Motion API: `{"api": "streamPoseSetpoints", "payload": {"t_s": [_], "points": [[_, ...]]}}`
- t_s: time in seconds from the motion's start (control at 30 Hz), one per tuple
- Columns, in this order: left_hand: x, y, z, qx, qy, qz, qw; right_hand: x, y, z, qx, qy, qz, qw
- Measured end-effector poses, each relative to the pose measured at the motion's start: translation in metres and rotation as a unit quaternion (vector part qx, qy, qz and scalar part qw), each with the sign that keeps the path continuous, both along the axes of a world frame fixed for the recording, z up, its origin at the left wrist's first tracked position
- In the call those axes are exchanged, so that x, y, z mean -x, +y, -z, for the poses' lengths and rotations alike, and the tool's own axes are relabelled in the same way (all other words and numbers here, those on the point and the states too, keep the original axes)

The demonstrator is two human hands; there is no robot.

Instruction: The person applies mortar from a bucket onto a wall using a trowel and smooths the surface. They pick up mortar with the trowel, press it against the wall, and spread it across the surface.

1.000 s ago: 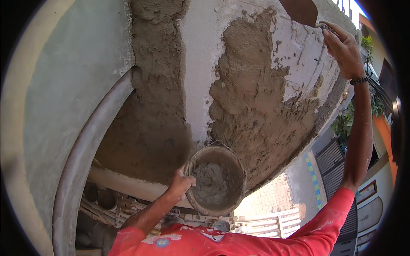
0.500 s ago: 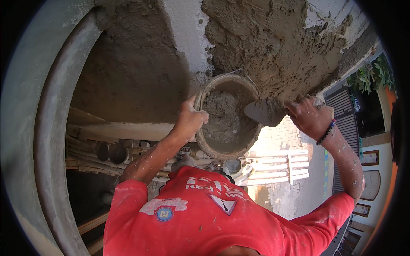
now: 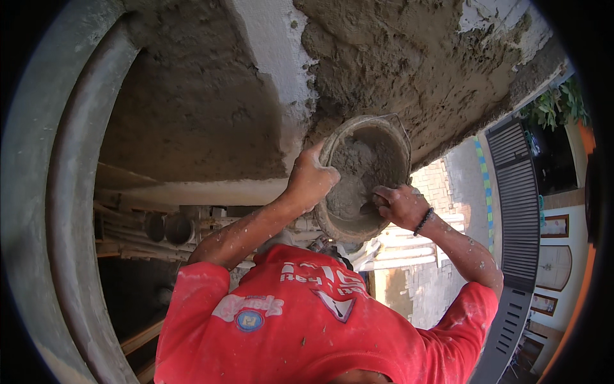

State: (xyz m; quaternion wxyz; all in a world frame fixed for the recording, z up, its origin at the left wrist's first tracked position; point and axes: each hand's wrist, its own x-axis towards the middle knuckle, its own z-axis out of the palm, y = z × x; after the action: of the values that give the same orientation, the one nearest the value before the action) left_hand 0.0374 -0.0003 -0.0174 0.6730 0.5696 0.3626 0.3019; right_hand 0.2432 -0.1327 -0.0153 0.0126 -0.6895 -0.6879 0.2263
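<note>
My left hand [image 3: 313,176] grips the rim of a round bucket [image 3: 327,211], thumb over the edge. Wet grey mortar [image 3: 354,168] lies inside it. Over the near right side of the bucket, my right hand [image 3: 404,206] is closed around the handle of a trowel [image 3: 369,208]; its blade dips into the mortar and is mostly hidden. A thin wire handle [image 3: 404,128] stands at the bucket's far right rim. Just beyond the bucket is a wall surface with rough wet mortar [image 3: 396,70], beside a bare whitish strip [image 3: 272,45].
A smooth curved grey moulding [image 3: 77,192] runs down the left. Bamboo poles [image 3: 409,246] lie below and behind the bucket, near two dark buckets [image 3: 167,227]. Paving [image 3: 441,294], a dark slatted gate [image 3: 517,198] and a plant [image 3: 558,105] are at the right.
My right hand has brought the trowel from the bucket's right rim down into the mortar. The bucket and my left hand have shifted a little right.
</note>
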Motion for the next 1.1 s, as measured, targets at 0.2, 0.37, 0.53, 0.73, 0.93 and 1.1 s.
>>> {"api": "streamPoseSetpoints", "payload": {"t_s": [0.2, 0.37, 0.53, 0.73, 0.93, 1.1], "points": [[0.018, -0.004, -0.006, 0.078, -0.04, -0.044, 0.995, -0.008, -0.019, 0.004, -0.101, 0.072, 0.034, 0.992], [0.027, -0.004, -0.007, 0.072, -0.018, -0.042, 0.996, -0.018, -0.016, 0.008, -0.155, 0.082, 0.027, 0.984], [0.037, -0.004, 0.01, 0.093, -0.019, -0.087, 0.992, -0.02, -0.007, 0.003, -0.154, 0.066, 0.005, 0.986], [0.058, -0.011, 0.056, 0.149, -0.024, -0.137, 0.979, -0.021, 0.007, -0.011, -0.061, 0.029, -0.008, 0.998], [0.085, -0.023, 0.122, 0.173, 0.014, -0.228, 0.958, -0.009, 0.043, -0.069, 0.026, 0.112, -0.101, 0.988], [0.092, -0.039, 0.151, 0.199, 0.019, -0.229, 0.953, -0.038, 0.077, -0.035, 0.088, 0.162, -0.087, 0.979]]}}
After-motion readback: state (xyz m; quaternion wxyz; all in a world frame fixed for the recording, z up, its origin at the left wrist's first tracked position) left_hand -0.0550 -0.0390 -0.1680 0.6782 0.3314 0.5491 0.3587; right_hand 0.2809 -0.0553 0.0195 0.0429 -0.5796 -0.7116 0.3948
